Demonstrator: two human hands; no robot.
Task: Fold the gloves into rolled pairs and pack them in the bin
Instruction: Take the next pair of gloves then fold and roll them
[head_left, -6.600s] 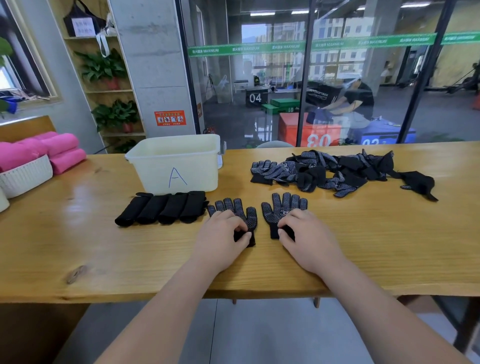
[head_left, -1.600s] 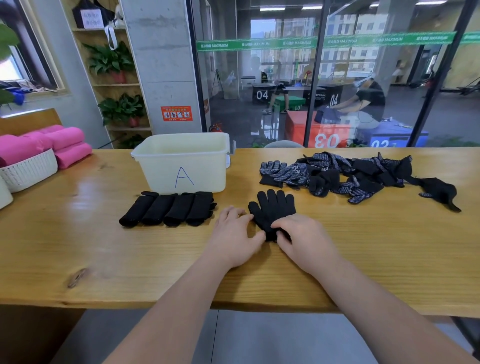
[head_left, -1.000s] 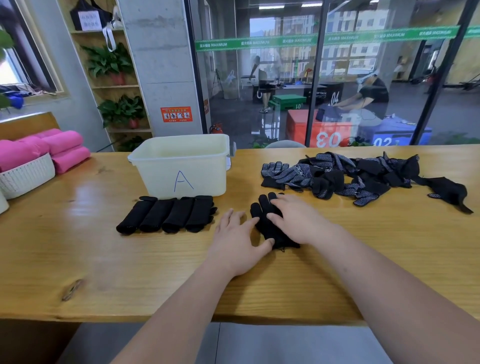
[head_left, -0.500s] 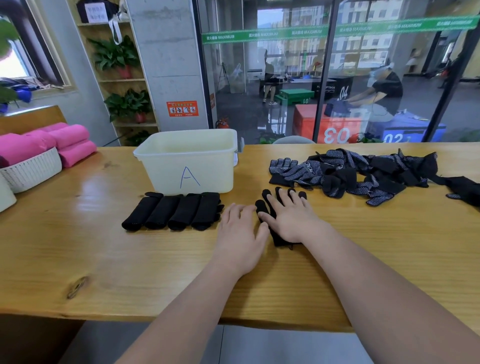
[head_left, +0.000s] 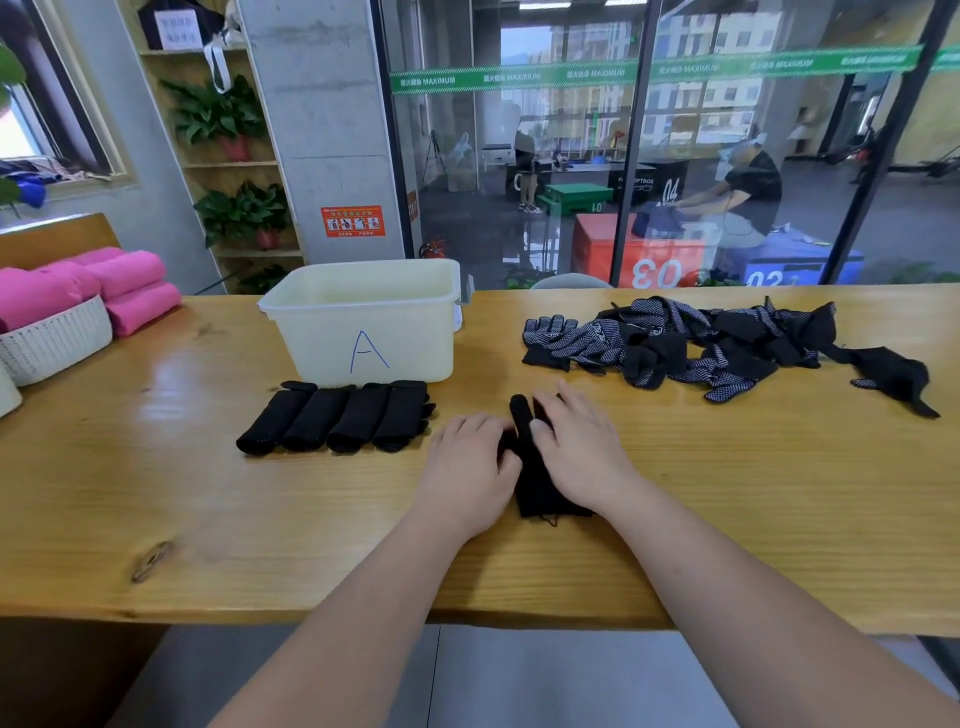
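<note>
A stacked pair of black gloves (head_left: 536, 486) lies flat on the wooden table (head_left: 779, 493), fingers pointing away from me. My right hand (head_left: 579, 449) presses flat on the pair with straight fingers. My left hand (head_left: 467, 467) sits at the pair's left edge, its fingertips curled onto the fabric there. Most of the pair is hidden under my hands; one glove finger and the cuff show. Several rolled black pairs (head_left: 332, 423) lie side by side to the left. Behind them stands the cream bin (head_left: 322, 343) marked "A".
A pile of loose black dotted gloves (head_left: 675, 343) lies at the back right, with one separate glove (head_left: 893, 376) further right. A white basket (head_left: 52, 338) with pink rolled towels (head_left: 130, 291) stands at the far left. A glass wall runs behind the table.
The two gloves that lay side by side are now stacked. My right hand slid up over them and presses flat, while my left hand moved in and curled onto the left edge.
</note>
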